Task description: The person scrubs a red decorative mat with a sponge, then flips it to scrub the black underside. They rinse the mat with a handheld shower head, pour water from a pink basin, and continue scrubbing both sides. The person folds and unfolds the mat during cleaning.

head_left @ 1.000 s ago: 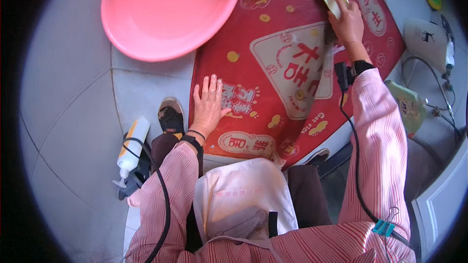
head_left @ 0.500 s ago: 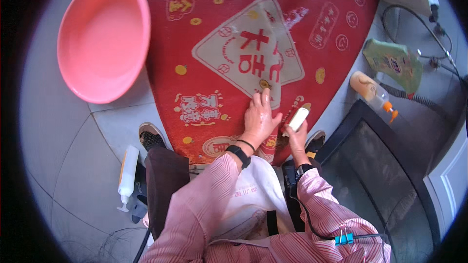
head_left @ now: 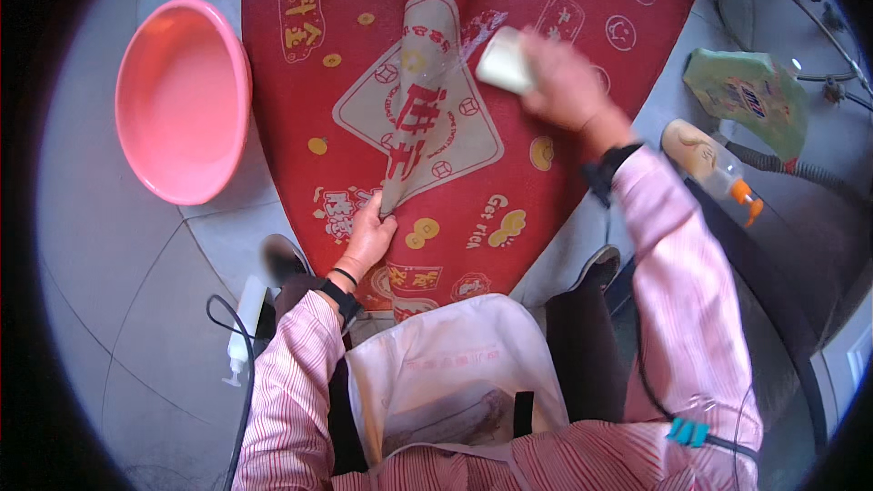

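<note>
A red floor mat [head_left: 509,282] with a pale diamond panel and gold and white prints lies before me, a raised fold running lengthwise through it. My left hand [head_left: 368,235] is closed on the near part of that fold, thumb and fingers pinching the mat. In my right hand [head_left: 566,82], blurred by motion, is a white block-shaped scrub brush [head_left: 506,61]; its underside is hidden. It is over the right side of the mat beside the diamond panel; whether it touches cannot be told. Whitish wet foam shows near the fold's far end.
A pink basin [head_left: 182,109] stands left of the mat. At the right are an orange-topped pump bottle [head_left: 705,155], a green pouch [head_left: 750,100] and a ribbed hose [head_left: 791,168]. A white pump bottle [head_left: 244,327] lies by my left foot. A dark framed panel is at lower right.
My right hand has swung up and away with the scrub brush. My left hand has moved left and gripped the mat, whose fold now stands further left across the diamond panel.
</note>
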Tool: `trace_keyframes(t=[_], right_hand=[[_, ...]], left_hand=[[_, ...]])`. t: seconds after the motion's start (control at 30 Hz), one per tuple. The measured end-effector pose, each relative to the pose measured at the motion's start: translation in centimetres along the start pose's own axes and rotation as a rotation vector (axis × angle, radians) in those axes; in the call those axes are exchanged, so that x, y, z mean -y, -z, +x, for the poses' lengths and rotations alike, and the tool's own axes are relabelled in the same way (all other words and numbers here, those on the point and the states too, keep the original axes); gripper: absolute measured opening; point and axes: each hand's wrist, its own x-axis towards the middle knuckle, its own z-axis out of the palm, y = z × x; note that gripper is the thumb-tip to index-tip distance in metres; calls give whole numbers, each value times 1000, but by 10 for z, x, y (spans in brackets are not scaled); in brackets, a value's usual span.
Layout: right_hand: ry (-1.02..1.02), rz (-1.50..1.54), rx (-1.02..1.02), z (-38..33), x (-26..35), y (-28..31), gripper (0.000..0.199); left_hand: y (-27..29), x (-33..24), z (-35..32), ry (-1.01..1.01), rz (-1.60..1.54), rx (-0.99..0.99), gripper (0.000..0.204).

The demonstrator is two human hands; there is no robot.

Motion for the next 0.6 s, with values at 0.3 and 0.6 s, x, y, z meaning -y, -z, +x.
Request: trace_keyframes(t=[0.3, 0.6], right_hand=[[-156, 121, 136, -13, 59, 0, 84], [-192, -260, -300, 69, -107, 40, 75]], left_hand=[[-16, -93, 15, -19, 532, -254, 79], [-16, -106, 115, -484, 1024, -87, 111]])
